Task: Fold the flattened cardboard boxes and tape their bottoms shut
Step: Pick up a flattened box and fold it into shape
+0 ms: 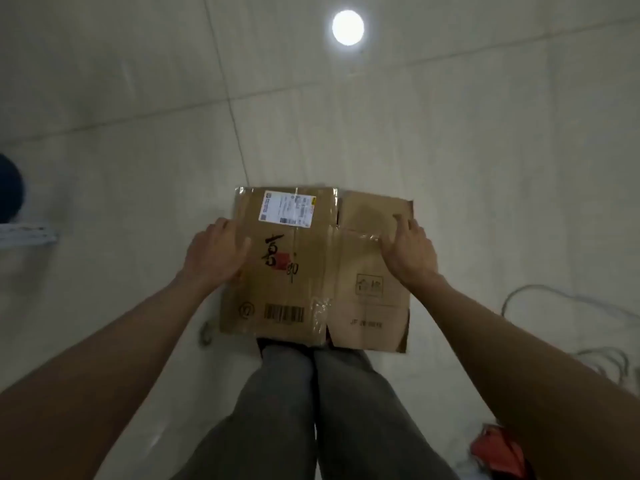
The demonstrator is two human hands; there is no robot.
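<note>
A flattened brown cardboard box (311, 271) is held flat in front of me, above my knees. It carries a white shipping label, black and red printed characters, a barcode and old clear tape along its seams. My left hand (216, 249) grips the box's left edge, thumb on the top face. My right hand (408, 252) grips the right side near an upper flap, thumb on top and fingers over the edge. No tape roll shows.
Pale floor tiles lie all around, with a bright lamp reflection (347, 27) far ahead. My grey-trousered legs (311, 410) are below the box. White cables (554, 306) lie at the right, a red object (498, 452) at lower right, a dark shape (8, 188) at the left edge.
</note>
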